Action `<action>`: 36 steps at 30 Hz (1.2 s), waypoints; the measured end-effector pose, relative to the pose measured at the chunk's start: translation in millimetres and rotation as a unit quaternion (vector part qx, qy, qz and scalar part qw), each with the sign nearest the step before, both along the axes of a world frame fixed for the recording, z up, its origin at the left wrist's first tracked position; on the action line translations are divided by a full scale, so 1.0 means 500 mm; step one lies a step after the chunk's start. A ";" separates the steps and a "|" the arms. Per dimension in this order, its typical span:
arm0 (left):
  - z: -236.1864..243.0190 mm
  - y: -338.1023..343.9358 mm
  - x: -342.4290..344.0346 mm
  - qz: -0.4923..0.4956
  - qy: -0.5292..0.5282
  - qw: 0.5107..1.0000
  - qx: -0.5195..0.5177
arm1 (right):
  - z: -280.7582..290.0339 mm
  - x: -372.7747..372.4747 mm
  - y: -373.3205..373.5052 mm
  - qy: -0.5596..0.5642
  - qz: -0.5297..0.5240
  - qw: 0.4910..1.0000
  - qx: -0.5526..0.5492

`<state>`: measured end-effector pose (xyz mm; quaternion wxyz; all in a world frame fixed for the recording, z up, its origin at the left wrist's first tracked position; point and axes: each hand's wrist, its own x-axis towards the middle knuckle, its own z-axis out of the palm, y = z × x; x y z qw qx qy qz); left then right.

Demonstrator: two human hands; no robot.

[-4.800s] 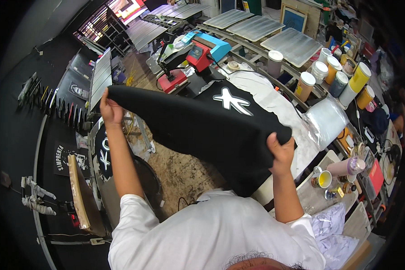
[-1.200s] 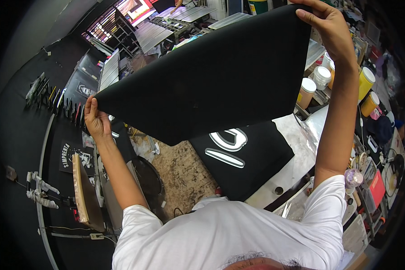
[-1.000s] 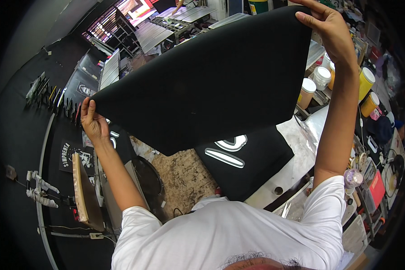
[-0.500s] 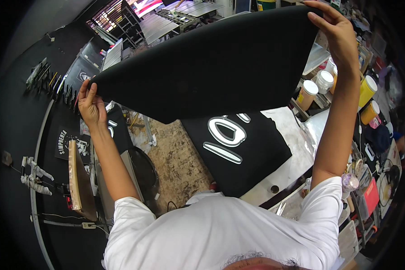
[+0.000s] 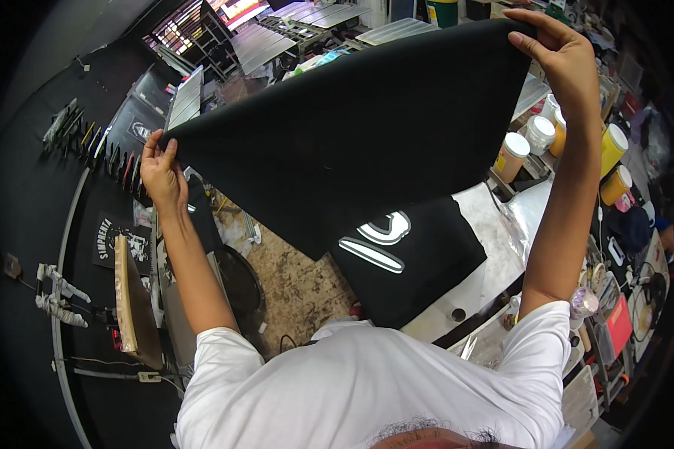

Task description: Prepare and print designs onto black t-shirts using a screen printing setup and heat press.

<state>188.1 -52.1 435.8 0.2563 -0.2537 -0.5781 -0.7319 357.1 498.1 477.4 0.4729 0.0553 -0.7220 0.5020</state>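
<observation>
A large piece of plain black fabric (image 5: 352, 127) hangs stretched between my raised hands. My left hand (image 5: 163, 176) pinches its left corner between thumb and fingers. At the upper right, my right hand (image 5: 562, 56) grips the other top corner. The fabric's lower edge droops over a second black cloth piece (image 5: 434, 262), which lies on the table and carries white printed figures (image 5: 371, 255). Part of that print is covered by the hanging fabric.
A stained brown board (image 5: 299, 299) lies left of the printed piece, beside a dark round object (image 5: 243, 288). White-lidded jars (image 5: 511, 157) line the right side, near a yellow jar (image 5: 612, 150). A wood-edged panel (image 5: 123, 295) stands at the left. Metal racks (image 5: 262, 49) are at the back.
The fabric has come down, its lower edge now covering more of the white print. My left hand has shifted slightly right, and my right hand is almost where it was.
</observation>
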 end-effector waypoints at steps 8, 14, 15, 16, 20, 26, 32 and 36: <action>-0.010 -0.009 -0.001 -0.007 -0.065 0.998 0.018 | 0.013 0.025 -0.003 0.014 0.045 0.999 -0.023; -0.020 -0.027 -0.018 -0.027 -0.097 0.994 -0.047 | 0.010 0.029 0.029 -0.080 0.066 0.995 -0.013; -0.022 -0.030 -0.021 -0.036 -0.099 0.991 -0.077 | 0.004 0.016 0.039 -0.080 0.066 0.995 -0.013; -0.024 -0.032 -0.022 -0.014 -0.109 0.991 -0.073 | -0.005 -0.001 0.047 -0.064 0.051 0.996 0.042; -0.029 -0.031 -0.028 -0.002 -0.081 0.993 -0.081 | -0.034 -0.024 0.084 -0.075 0.015 0.993 0.088; -0.026 -0.026 -0.031 -0.034 -0.041 0.997 -0.053 | -0.041 -0.023 0.084 -0.113 -0.096 0.979 0.142; -0.023 -0.047 -0.040 -0.042 -0.026 0.997 -0.066 | -0.027 -0.007 0.087 -0.073 -0.046 0.976 0.198; -0.023 -0.058 -0.034 -0.063 -0.025 0.996 -0.055 | -0.031 0.022 0.069 -0.023 0.053 0.988 0.141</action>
